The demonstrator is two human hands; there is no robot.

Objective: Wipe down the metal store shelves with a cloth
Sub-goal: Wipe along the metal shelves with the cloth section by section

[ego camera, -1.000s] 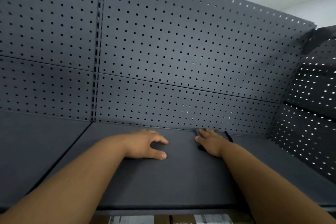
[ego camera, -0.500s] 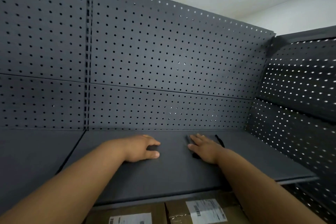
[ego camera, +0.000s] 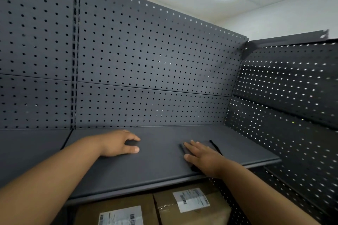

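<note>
Hands on the grey metal shelf (ego camera: 157, 168): right hand (ego camera: 203, 157) flat with straight fingers, pressing a dark cloth (ego camera: 208, 144) towards the shelf's right front, left hand (ego camera: 118, 144) resting beside it, loosely arched and holding nothing; pegboard panels (ego camera: 146, 60) behind, labelled cardboard boxes (ego camera: 192, 206) below.

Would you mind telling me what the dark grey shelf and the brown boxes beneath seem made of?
The dark grey shelf looks like matt painted sheet metal: thin, flat edge. The brown boxes look like cardboard: taped seams, paper labels.
</note>
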